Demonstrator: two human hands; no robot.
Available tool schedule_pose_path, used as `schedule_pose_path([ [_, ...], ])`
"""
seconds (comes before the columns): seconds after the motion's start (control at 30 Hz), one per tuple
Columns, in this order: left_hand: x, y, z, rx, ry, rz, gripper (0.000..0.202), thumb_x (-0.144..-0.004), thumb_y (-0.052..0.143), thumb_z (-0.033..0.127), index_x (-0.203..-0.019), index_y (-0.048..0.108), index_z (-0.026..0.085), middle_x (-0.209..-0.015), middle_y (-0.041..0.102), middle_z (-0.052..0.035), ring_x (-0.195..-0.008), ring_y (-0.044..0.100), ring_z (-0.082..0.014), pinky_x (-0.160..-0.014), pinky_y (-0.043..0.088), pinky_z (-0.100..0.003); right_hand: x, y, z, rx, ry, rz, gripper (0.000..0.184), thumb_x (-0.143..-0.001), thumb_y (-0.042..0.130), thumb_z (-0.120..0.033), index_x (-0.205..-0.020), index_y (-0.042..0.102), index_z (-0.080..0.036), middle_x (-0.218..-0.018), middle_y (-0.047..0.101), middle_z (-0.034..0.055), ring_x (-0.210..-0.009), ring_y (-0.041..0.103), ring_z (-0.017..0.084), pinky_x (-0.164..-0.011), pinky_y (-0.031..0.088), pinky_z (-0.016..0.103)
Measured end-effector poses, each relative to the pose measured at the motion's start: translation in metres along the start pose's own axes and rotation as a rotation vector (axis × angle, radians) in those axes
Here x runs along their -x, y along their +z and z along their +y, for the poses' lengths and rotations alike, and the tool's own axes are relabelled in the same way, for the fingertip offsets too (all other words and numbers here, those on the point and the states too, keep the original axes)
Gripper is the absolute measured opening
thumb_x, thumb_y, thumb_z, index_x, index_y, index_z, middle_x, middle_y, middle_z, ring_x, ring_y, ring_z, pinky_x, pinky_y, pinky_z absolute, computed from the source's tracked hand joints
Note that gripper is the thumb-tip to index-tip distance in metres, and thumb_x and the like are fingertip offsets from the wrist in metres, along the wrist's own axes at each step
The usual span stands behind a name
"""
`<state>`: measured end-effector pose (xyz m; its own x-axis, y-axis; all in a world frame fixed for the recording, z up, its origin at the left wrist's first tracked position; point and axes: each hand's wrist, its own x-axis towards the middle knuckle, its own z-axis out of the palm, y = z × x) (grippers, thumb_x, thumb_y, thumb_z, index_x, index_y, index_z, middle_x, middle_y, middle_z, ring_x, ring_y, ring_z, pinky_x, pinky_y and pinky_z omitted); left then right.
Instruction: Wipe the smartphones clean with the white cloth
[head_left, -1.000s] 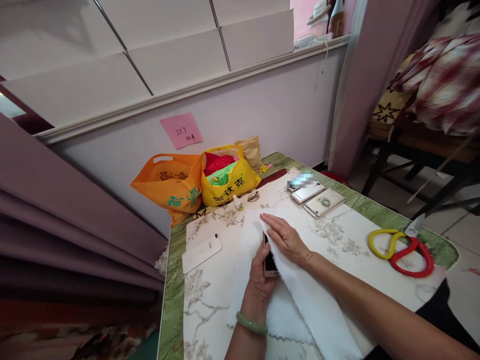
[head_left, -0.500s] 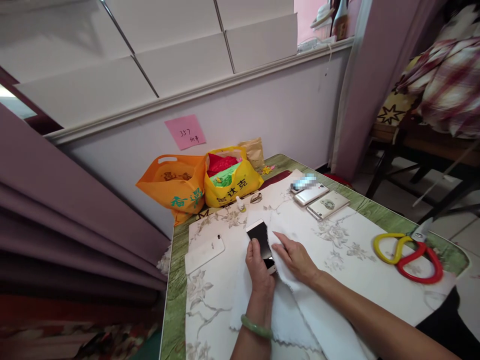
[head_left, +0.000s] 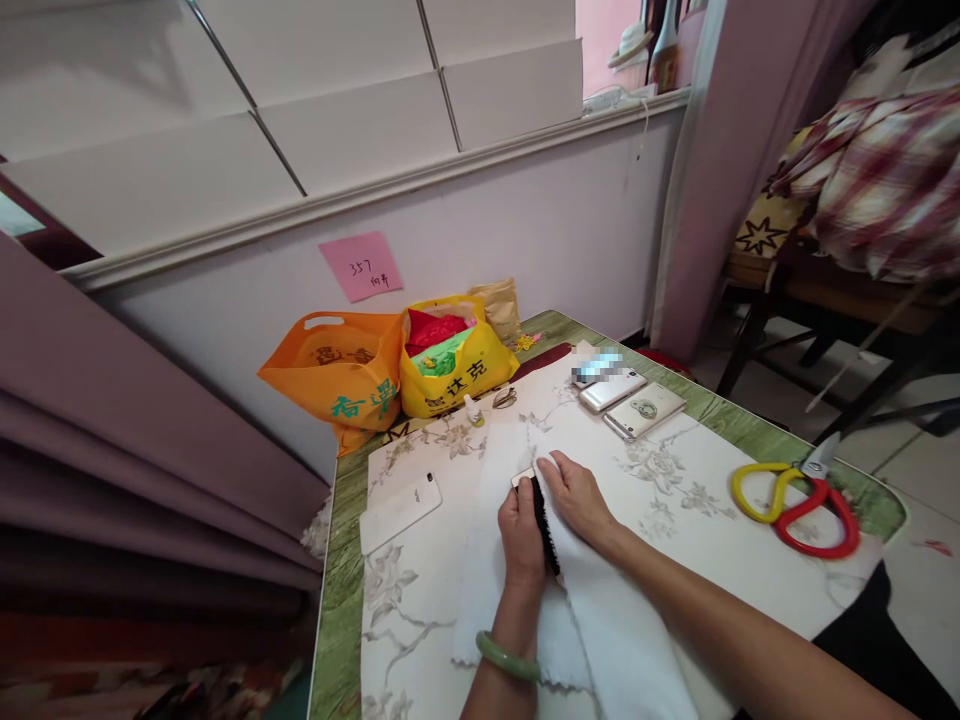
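Note:
A smartphone with a dark screen and pale frame is in my left hand, thumb across its face near the upper end. A jade-green bangle rings that wrist. My right hand pinches the edge of a white cloth and lays it over the phone's right side. Much of the phone is hidden by the cloth. More of the same cloth, with a zigzag edge, lies under both hands. To the left, a white phone rests face down on the floral paper.
At the back stand an orange bag and a yellow bag with coloured stuff inside. A small bottle is before them. Several phones lie back right, including a gold phone. Red-and-yellow scissors lie at the right edge.
My right hand has drawn the cloth left across the phone, covering much of its screen. My left hand and the phone have shifted slightly right and turned. The view has moved a little.

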<state>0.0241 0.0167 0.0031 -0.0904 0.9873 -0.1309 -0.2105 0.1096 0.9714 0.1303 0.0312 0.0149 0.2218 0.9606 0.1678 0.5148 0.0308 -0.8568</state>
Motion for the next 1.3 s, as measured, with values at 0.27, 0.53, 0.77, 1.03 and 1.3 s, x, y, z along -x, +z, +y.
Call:
schedule_pose_path([
  [0.27, -0.004, 0.000, 0.002, 0.285, 0.001, 0.366, 0.054, -0.080, 0.058, 0.063, -0.097, 0.069, 0.012, -0.089, 0.070, -0.0073, -0.080, 0.065, -0.0183, -0.075, 0.051, -0.031, 0.033, -0.009, 0.007, 0.099, -0.115, -0.205, 0.035, -0.098, 0.034, -0.044, -0.069, 0.039, -0.024, -0.057, 0.044, -0.0035, -0.057, 0.043, 0.015, -0.059, 0.026, 0.027],
  [0.53, -0.003, 0.004, 0.006, 0.387, 0.022, 0.473, 0.050, -0.086, 0.055, 0.058, -0.107, 0.067, 0.014, -0.103, 0.070, -0.0107, -0.096, 0.068, -0.0225, -0.085, 0.054, -0.035, 0.031, -0.012, 0.017, -0.092, -0.126, -0.170, 0.043, -0.095, 0.038, -0.053, -0.066, 0.032, -0.023, -0.057, 0.034, -0.0059, -0.056, 0.035, 0.012, -0.058, 0.028, 0.025],
  [0.77, -0.009, -0.003, 0.006, 0.399, -0.032, 0.534, 0.051, -0.086, 0.054, 0.058, -0.108, 0.066, 0.014, -0.103, 0.071, -0.0110, -0.095, 0.068, -0.0235, -0.080, 0.056, -0.034, 0.036, -0.014, 0.019, -0.012, -0.127, -0.154, 0.042, -0.095, 0.037, -0.053, -0.065, 0.037, -0.024, -0.055, 0.038, -0.0045, -0.057, 0.039, 0.014, -0.059, 0.029, 0.026],
  [1.03, -0.010, -0.004, 0.005, 0.442, -0.076, 0.500, 0.053, -0.085, 0.054, 0.062, -0.109, 0.068, 0.017, -0.115, 0.070, -0.0116, -0.107, 0.065, -0.0246, -0.092, 0.052, -0.036, 0.038, -0.018, 0.015, -0.122, -0.106, -0.030, 0.041, -0.097, 0.037, -0.052, -0.074, 0.055, -0.022, -0.060, 0.049, -0.0031, -0.057, 0.045, 0.014, -0.059, 0.036, 0.025],
  [1.3, -0.009, -0.016, 0.017, 0.619, -0.336, 0.302, 0.055, -0.078, 0.057, 0.069, -0.107, 0.070, 0.024, -0.102, 0.073, -0.0094, -0.095, 0.069, -0.0280, -0.084, 0.055, -0.047, -0.010, -0.096, 0.049, 0.591, -0.215, 0.223, 0.035, -0.084, 0.051, -0.025, -0.114, 0.067, -0.022, -0.117, 0.065, 0.0138, -0.111, 0.056, 0.032, -0.097, 0.039, 0.049],
])
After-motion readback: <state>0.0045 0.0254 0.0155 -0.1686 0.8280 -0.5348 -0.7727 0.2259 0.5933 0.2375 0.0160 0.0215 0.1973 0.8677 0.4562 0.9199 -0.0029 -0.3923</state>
